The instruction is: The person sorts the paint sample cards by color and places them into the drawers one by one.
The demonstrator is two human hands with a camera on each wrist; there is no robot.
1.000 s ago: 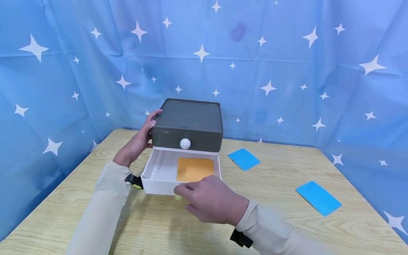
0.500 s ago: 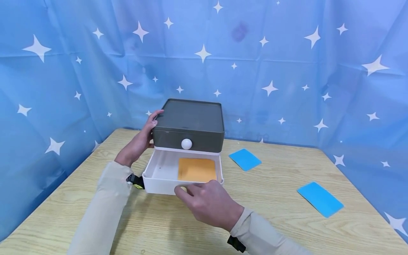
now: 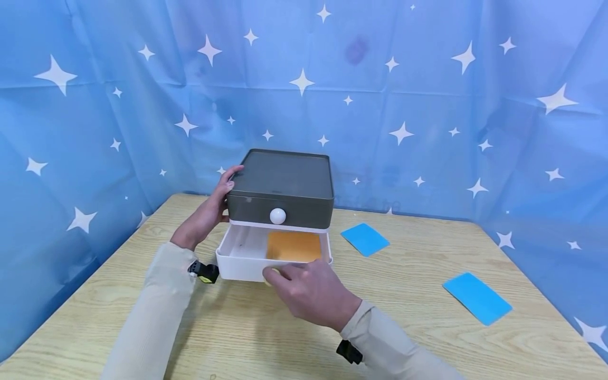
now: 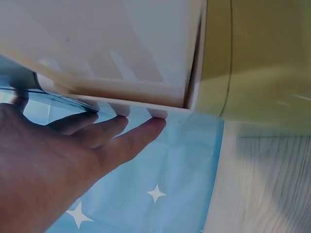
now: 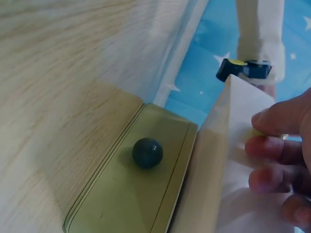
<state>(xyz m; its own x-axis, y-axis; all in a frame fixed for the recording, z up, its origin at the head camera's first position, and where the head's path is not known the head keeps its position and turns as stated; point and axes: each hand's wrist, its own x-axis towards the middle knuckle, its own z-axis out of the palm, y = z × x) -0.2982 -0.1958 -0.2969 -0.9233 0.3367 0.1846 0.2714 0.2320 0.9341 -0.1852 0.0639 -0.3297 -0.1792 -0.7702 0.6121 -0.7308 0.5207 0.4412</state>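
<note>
A small cabinet stands at the table's back middle, with a grey upper drawer (image 3: 280, 182) that has a white knob (image 3: 277, 216). Below it a white lower drawer (image 3: 239, 266) sticks out part way, and an orange card (image 3: 293, 246) lies flat inside it. My left hand (image 3: 209, 211) rests against the cabinet's left side, with straight fingers (image 4: 121, 136) along its edge and the thumb on the top rim. My right hand (image 3: 280, 274) presses its fingertips (image 5: 272, 145) on the white drawer's front, at a pale yellow knob (image 3: 268, 274).
Two blue cards lie on the wooden table (image 3: 427, 338), one (image 3: 364, 238) just right of the cabinet and one (image 3: 477, 297) nearer the right edge. A blue star-print curtain (image 3: 427, 105) closes in the back and both sides.
The white drawer has slid back into the cabinet, so less of the orange card shows. My right hand moved forward with the drawer front. The left hand has stayed put.
</note>
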